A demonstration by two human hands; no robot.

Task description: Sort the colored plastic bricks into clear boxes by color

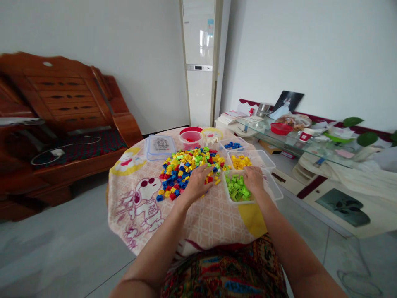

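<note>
Colour sorting seems in hand: left hand, loosely spread, over the bench's central brick pile; right hand (its grip I cannot tell) at the green bricks' box, right edge. Next probably needs one-colour picking.

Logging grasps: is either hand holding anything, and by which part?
Can't tell for either: left hand is at the multicoloured plastic brick pile; right hand, at green plastic bricks.

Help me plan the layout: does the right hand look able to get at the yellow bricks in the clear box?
Probably yes: the right hand is at the green bricks, close beside the yellow bricks, and no lid shows on their box.
</note>
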